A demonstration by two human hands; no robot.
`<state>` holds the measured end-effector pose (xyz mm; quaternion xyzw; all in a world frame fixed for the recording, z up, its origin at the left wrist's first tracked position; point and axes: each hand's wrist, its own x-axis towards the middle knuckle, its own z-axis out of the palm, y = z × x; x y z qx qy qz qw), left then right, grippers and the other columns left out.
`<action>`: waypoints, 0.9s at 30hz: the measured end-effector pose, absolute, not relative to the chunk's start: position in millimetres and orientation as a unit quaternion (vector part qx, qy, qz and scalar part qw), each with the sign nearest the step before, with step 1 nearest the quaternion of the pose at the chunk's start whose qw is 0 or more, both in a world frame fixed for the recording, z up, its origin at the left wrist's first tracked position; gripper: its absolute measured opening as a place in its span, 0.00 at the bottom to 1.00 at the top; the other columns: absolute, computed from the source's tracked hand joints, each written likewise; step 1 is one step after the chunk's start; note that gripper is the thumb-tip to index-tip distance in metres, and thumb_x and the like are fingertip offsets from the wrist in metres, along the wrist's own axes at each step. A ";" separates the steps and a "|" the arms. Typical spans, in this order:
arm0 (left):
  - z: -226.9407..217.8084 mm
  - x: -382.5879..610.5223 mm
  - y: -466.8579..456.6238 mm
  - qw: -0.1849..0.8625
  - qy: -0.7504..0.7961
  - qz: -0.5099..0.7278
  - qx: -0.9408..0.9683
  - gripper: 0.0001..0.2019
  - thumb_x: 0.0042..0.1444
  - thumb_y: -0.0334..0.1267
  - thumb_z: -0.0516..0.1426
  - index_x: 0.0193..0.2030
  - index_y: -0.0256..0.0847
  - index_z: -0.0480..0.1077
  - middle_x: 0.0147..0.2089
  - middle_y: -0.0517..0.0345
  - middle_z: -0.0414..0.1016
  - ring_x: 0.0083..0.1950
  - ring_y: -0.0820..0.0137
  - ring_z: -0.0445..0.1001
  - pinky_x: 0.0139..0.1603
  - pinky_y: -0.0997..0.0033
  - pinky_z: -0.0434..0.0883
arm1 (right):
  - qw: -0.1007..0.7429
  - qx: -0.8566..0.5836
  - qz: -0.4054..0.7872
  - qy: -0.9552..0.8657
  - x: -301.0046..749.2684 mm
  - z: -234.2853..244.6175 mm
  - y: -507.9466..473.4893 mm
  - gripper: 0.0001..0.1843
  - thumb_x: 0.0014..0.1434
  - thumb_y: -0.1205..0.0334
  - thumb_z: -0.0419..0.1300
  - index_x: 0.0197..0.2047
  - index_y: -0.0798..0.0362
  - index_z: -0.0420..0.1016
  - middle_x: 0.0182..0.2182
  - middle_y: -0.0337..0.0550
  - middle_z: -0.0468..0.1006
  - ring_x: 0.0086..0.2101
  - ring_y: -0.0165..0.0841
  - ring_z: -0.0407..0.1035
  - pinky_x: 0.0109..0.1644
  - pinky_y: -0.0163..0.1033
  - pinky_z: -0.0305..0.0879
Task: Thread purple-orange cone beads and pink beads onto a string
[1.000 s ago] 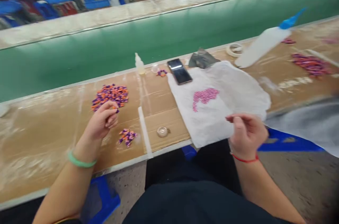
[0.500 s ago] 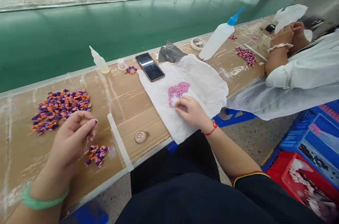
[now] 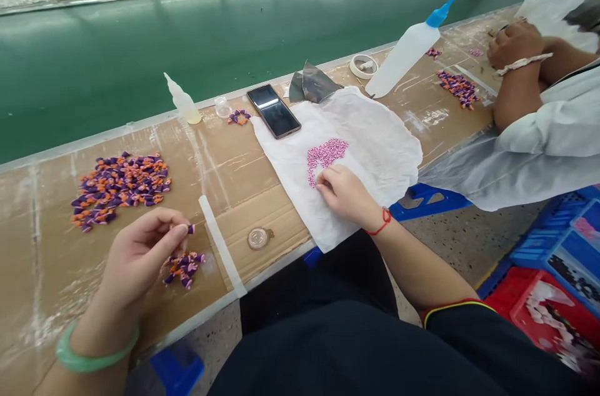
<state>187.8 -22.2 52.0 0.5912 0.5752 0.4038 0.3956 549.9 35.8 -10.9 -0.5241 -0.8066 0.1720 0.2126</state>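
Between the thumb and fingertips of my left hand (image 3: pixel 147 255) is a small purple piece (image 3: pixel 190 229), only partly showing. Just below those fingers lies a small pile of purple, orange and pink pieces (image 3: pixel 185 270). Farther off to the left spreads a larger pile of like pieces (image 3: pixel 124 187). My right hand (image 3: pixel 344 192) rests on a white cloth-like sheet (image 3: pixel 379 133), thumb and forefinger pinched at the edge of a patch of tiny pink-and-white bits (image 3: pixel 328 155). Whether a bit is between those fingertips is too small to tell.
A phone (image 3: pixel 274 112) lies on the sheet's far corner. Behind stand a small pointed bottle (image 3: pixel 185 102) and a tilted large blue-tipped bottle (image 3: pixel 405 59), beside a tape roll (image 3: pixel 364 66). A round disc (image 3: pixel 257 238) lies near the front edge. A co-worker's hands (image 3: pixel 515 46) are at right.
The view has shifted slightly, moving the table items in frame. The purple piece in my left fingers shows more now. My right hand stays pinched at the edge of the pink bits.
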 end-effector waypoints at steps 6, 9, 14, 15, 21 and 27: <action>65.4 200.4 -39.4 0.347 0.558 0.394 0.643 0.08 0.59 0.36 0.60 0.27 0.45 0.74 0.18 0.65 0.70 0.17 0.74 0.66 0.17 0.78 0.64 | 0.215 -0.507 0.148 -0.822 546.1 -13.5 33.4 0.09 0.61 0.73 0.50 0.32 0.50 0.60 0.33 0.50 0.69 0.37 0.45 0.62 0.44 0.49 0.61; 76.2 223.0 -49.5 0.316 0.536 0.366 0.692 0.09 0.60 0.35 0.59 0.27 0.45 0.74 0.19 0.64 0.71 0.17 0.74 0.67 0.18 0.77 0.64 | 0.231 -0.480 0.159 -0.832 542.3 0.0 25.1 0.08 0.63 0.72 0.50 0.33 0.50 0.59 0.33 0.48 0.69 0.37 0.43 0.62 0.43 0.48 0.62; 81.3 276.3 -52.5 0.258 0.491 0.321 0.768 0.09 0.62 0.34 0.57 0.30 0.42 0.74 0.22 0.61 0.74 0.21 0.74 0.69 0.25 0.75 0.66 | 0.281 -0.349 0.216 -0.867 524.1 49.9 2.0 0.08 0.66 0.72 0.50 0.37 0.50 0.59 0.35 0.44 0.67 0.37 0.39 0.63 0.42 0.44 0.62; 80.1 284.6 -51.7 0.257 0.481 0.319 0.775 0.09 0.62 0.34 0.56 0.31 0.41 0.75 0.23 0.61 0.75 0.22 0.74 0.69 0.25 0.75 0.66 | 0.288 -0.329 0.214 -0.874 519.7 59.6 -2.5 0.08 0.67 0.72 0.50 0.37 0.50 0.59 0.35 0.44 0.67 0.37 0.39 0.63 0.42 0.44 0.62; 79.3 304.5 -53.5 0.265 0.467 0.342 0.771 0.07 0.62 0.31 0.55 0.37 0.39 0.75 0.26 0.61 0.77 0.23 0.76 0.69 0.26 0.76 0.66 | 0.291 -0.274 0.170 -0.901 500.2 84.5 -20.5 0.10 0.67 0.75 0.48 0.37 0.51 0.59 0.34 0.45 0.66 0.36 0.39 0.61 0.42 0.45 0.62; 83.6 305.3 -58.6 0.264 0.460 0.346 0.774 0.09 0.62 0.29 0.54 0.38 0.40 0.76 0.26 0.61 0.76 0.22 0.76 0.68 0.25 0.76 0.65 | 0.263 -0.262 0.137 -0.918 495.6 83.5 -26.5 0.12 0.63 0.78 0.47 0.35 0.51 0.61 0.32 0.46 0.66 0.35 0.40 0.60 0.38 0.46 0.60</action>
